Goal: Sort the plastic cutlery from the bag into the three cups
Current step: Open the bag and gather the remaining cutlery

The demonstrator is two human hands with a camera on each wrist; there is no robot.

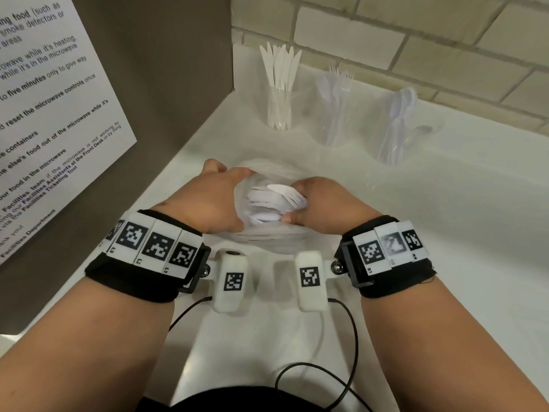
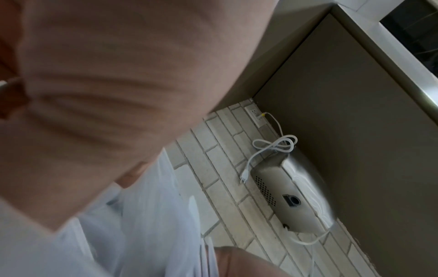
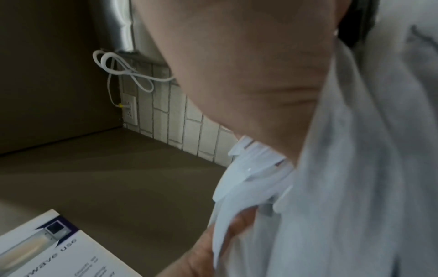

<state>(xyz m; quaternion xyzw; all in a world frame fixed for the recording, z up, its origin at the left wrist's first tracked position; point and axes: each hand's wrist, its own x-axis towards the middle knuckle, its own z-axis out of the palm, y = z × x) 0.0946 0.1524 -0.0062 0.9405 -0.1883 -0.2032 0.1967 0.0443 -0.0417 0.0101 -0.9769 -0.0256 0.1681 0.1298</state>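
A clear plastic bag (image 1: 267, 242) lies on the white counter (image 1: 416, 233) in the head view, its mouth pulled wide. White cutlery (image 1: 273, 200) is heaped inside, a fork on top. My left hand (image 1: 225, 197) grips the bag's left rim and my right hand (image 1: 309, 200) grips the right rim, fingers curled over the film. Three clear cups stand behind: a cup of knives (image 1: 280, 111), a cup of forks (image 1: 335, 117) and a cup of spoons (image 1: 395, 135). The wrist views show mostly palm, bag film (image 2: 147, 215) and cutlery ends (image 3: 255, 163).
A printed notice (image 1: 50, 114) hangs on the brown panel to the left. A brick wall (image 1: 416, 34) runs close behind the cups. Black cables (image 1: 341, 367) trail near the counter's front. A steel appliance (image 2: 291, 195) with a white cord shows in the left wrist view.
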